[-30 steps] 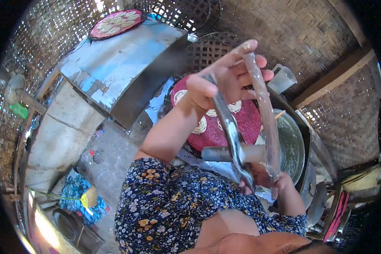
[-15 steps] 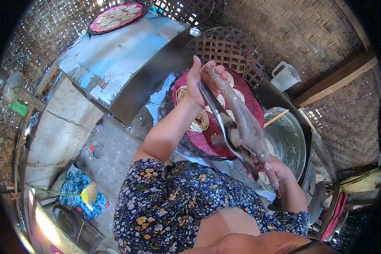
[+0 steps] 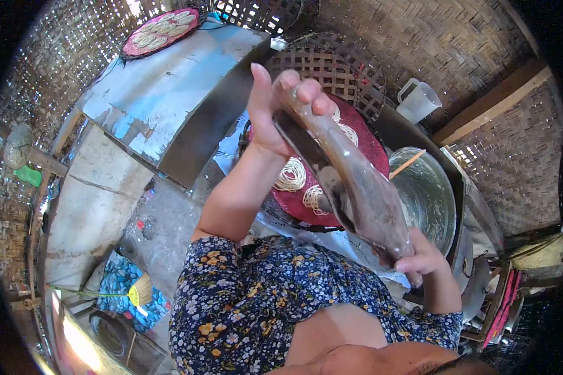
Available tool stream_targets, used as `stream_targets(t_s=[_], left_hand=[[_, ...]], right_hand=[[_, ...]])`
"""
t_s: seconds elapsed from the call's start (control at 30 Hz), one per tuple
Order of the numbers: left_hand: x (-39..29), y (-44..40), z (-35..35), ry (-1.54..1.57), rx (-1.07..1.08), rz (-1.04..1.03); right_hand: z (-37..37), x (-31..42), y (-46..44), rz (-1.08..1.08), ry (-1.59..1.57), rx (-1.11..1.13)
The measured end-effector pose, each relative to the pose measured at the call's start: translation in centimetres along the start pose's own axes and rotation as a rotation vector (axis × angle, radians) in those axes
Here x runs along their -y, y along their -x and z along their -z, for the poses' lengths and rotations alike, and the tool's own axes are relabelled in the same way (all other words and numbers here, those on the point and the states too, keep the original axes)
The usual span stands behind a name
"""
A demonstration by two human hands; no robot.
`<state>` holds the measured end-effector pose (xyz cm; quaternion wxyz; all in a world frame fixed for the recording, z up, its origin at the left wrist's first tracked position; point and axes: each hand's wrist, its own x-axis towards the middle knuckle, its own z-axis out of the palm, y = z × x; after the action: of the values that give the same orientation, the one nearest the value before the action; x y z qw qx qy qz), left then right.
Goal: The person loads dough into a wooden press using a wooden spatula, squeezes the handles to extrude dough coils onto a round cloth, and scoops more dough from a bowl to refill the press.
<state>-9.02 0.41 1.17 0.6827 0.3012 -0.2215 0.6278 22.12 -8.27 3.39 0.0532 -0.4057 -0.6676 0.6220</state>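
As the head view looks down past a floral garment [image 3: 281, 294], a long two-barred tool [image 3: 372, 194] slants over a round red tray [image 3: 374, 152], its bars nearly together, one greyish brown and the other darker. With both hands on it, the person's left hand [image 3: 278, 111], above the tray's far left part, grasps the upper end, fingers curled over the bar and thumb standing free. The right hand [image 3: 423, 253], off the tray's near right side, grips the lower end. Pale coiled nests [image 3: 291, 175] lie on the tray, partly hidden by the tool. Right of the tray stands a large pot [image 3: 435, 203], whitish smears on its inside, with a thin stick [image 3: 408, 164] at its rim. Beyond the tray is an open-weave basket [image 3: 322, 65], a translucent pitcher [image 3: 420, 103] farther right. Left of the tray, a box [image 3: 169, 87] with peeling blue-and-white paint bears a smaller pink tray [image 3: 133, 47] of similar nests.
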Motion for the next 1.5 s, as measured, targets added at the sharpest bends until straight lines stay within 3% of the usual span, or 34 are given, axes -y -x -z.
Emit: stream_targets(t_s=[0.17, 0.37, 0.6, 0.67, 0.83, 0.93, 1.0, 1.13, 1.37, 1.43, 1.5], left_hand=[[1.7, 0.6, 0.5, 0.089, 0.027, 0.017], [-0.3, -2.0, -1.1, -0.039, 0.255, -0.033], [-0.1, 0.6, -2.4, -0.163, 0.11, -0.006], [0.9, 1.2, -2.0, -0.122, 0.089, 0.021], [3.6, 0.7, 0.0, 0.201, 0.038, 0.254], [5.5, 2.2, 3.6, -0.138, -0.284, 0.821], [6.7, 4.3, 4.1, -0.567, -0.361, 0.911], [7.0, 7.1, 3.8, -0.93, -0.265, 1.001], [7.2, 8.9, 6.0, -1.022, -0.23, 1.071], [7.2, 7.5, 4.0, -1.225, -0.239, 1.078], [7.4, 7.7, 5.5, -1.222, -0.201, 1.013]], right_hand=[[0.2, 1.9, 2.4, -0.082, 0.046, -0.086], [-0.1, 3.8, 1.0, 0.044, 0.19, -0.178], [-0.6, 1.9, 1.1, 0.12, 0.087, -0.06], [-0.1, 0.1, 1.6, 0.171, 0.158, -0.046], [0.8, -1.3, 3.3, 0.032, 0.138, -0.082], [0.6, -1.5, 3.2, 0.078, 0.11, -0.136], [0.4, -1.5, 2.9, 0.077, 0.047, -0.115], [0.5, -2.3, 2.5, 0.151, 0.136, -0.106], [0.8, -3.0, 2.1, 0.168, 0.059, -0.19], [0.9, -3.2, 2.1, 0.163, -0.011, -0.237], [1.0, -3.0, 2.3, 0.109, -0.099, -0.269]])
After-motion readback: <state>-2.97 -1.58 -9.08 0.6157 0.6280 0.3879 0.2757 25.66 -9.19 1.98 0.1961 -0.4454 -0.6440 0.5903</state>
